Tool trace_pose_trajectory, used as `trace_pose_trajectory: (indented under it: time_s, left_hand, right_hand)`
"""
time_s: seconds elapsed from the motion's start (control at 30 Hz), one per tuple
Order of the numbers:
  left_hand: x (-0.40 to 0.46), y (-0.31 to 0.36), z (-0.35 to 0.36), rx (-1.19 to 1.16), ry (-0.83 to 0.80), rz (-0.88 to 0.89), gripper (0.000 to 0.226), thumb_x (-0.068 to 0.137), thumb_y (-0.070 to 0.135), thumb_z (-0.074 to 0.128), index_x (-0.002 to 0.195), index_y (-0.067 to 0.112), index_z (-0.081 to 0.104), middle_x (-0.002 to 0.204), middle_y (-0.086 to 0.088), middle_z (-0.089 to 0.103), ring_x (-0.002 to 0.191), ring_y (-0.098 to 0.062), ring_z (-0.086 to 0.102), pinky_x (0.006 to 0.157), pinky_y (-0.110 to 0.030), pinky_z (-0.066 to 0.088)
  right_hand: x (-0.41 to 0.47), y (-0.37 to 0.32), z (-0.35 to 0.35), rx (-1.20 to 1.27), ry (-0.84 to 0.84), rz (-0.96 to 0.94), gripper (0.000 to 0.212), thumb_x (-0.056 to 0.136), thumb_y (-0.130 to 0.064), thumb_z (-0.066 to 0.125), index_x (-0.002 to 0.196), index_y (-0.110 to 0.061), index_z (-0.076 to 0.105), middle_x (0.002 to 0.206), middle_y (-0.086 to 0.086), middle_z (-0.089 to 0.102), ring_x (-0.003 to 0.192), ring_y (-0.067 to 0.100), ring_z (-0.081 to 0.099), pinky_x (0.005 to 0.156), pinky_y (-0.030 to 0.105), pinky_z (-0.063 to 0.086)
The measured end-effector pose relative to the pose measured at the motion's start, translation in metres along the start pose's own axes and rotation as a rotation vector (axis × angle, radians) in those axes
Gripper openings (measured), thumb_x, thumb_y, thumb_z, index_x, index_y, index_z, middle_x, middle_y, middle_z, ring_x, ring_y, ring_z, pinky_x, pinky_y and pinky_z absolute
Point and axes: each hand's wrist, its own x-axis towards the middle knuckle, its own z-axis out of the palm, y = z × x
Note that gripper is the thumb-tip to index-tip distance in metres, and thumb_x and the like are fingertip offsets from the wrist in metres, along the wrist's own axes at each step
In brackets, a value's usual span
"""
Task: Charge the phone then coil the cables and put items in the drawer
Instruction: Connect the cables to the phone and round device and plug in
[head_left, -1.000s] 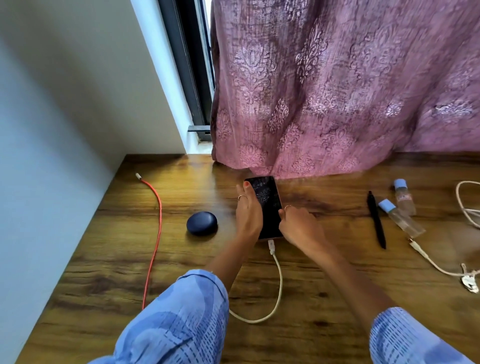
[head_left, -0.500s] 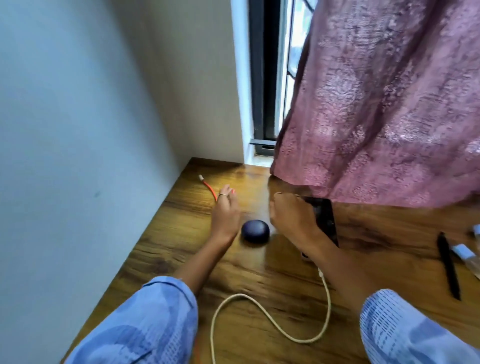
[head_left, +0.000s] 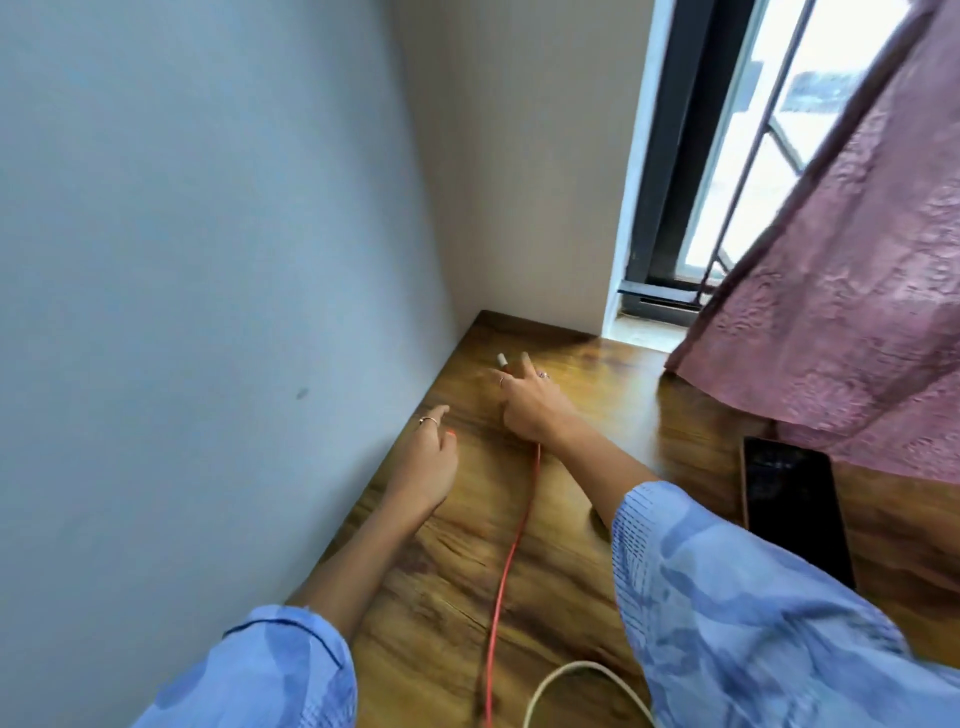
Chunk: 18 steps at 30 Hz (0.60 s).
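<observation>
2 cables (head_left: 511, 551), 1 phone (head_left: 795, 506), 2 hands (head_left: 530, 402) on desk (head_left: 597, 467)

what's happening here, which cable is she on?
A person is at a wooden desk in the corner by the window. The right hand lies over the far end of the red cable, whose white plug pokes out past the fingers; a firm grip can't be confirmed. The left hand hovers open beside it. The phone lies to the right, and a white cable loops near the front edge.
</observation>
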Motion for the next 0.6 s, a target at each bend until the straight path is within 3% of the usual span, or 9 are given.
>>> trace_pose_trajectory:
  time_s: [0.07,0.13,0.23,0.3,0.43,0.5,0.6]
  left_hand:
    - [0.004,-0.006,0.003,-0.001,-0.003,0.015,0.042,0.099,0.012,0.04,0.141,0.011,0.041,0.141,-0.012,0.048,0.129,-0.024,0.046,0.101,-0.027,0.036]
    - [0.003,-0.012,0.005,-0.01,-0.004,0.026,0.043,0.098,0.011,0.04,0.141,0.01,0.04,0.142,-0.01,0.047,0.127,-0.019,0.047,0.097,-0.021,0.034]
    - [-0.002,-0.018,0.004,-0.028,0.009,0.035,0.043,0.098,0.008,0.04,0.141,0.009,0.04,0.138,-0.01,0.05,0.107,-0.008,0.049,0.082,-0.011,0.031]
    - [-0.003,-0.02,0.002,-0.058,0.02,0.029,0.042,0.098,0.007,0.04,0.14,0.009,0.04,0.141,-0.009,0.048,0.115,-0.013,0.05,0.088,-0.015,0.033]
    - [-0.006,-0.012,0.002,-0.099,-0.034,0.039,0.04,0.097,0.008,0.041,0.138,0.01,0.041,0.14,-0.01,0.048,0.128,-0.019,0.047,0.096,-0.025,0.037]
    - [-0.008,-0.001,0.006,-0.103,-0.08,0.077,0.039,0.097,0.011,0.043,0.136,0.012,0.043,0.136,-0.006,0.05,0.12,-0.017,0.051,0.091,-0.028,0.042]
    - [-0.013,0.023,0.016,-0.034,-0.141,0.192,0.036,0.095,0.014,0.048,0.131,0.012,0.05,0.124,-0.006,0.058,0.103,-0.013,0.055,0.083,-0.022,0.041]
  right_hand:
    - [0.018,-0.004,0.006,-0.021,0.015,0.018,0.061,0.091,-0.007,0.034,0.149,-0.023,0.022,0.155,0.025,0.009,0.143,0.042,0.011,0.114,0.047,0.019]
    - [0.025,-0.01,0.012,-0.023,0.083,0.04,0.054,0.093,-0.004,0.033,0.145,-0.013,0.031,0.153,0.021,0.021,0.142,0.037,0.018,0.112,0.044,0.023]
    - [0.019,-0.016,0.011,0.063,0.32,0.055,0.03,0.088,0.008,0.037,0.109,0.003,0.058,0.119,0.02,0.056,0.114,0.037,0.049,0.083,0.042,0.045]
    - [0.011,-0.018,0.007,0.198,0.448,0.057,0.024,0.084,0.012,0.038,0.091,0.004,0.059,0.102,0.019,0.06,0.099,0.039,0.055,0.068,0.04,0.043]
    - [-0.025,-0.025,-0.016,0.587,0.655,0.021,0.036,0.087,0.011,0.043,0.11,-0.006,0.065,0.101,0.01,0.068,0.087,0.02,0.063,0.076,0.03,0.049]
    - [-0.057,-0.026,-0.035,0.79,0.76,-0.011,0.031,0.09,0.004,0.048,0.114,-0.012,0.06,0.086,0.006,0.067,0.07,0.016,0.059,0.066,0.028,0.049]
    - [-0.114,-0.018,-0.06,0.989,0.914,0.009,0.029,0.091,-0.004,0.056,0.116,-0.02,0.052,0.08,0.005,0.066,0.072,0.016,0.064,0.067,0.024,0.053]
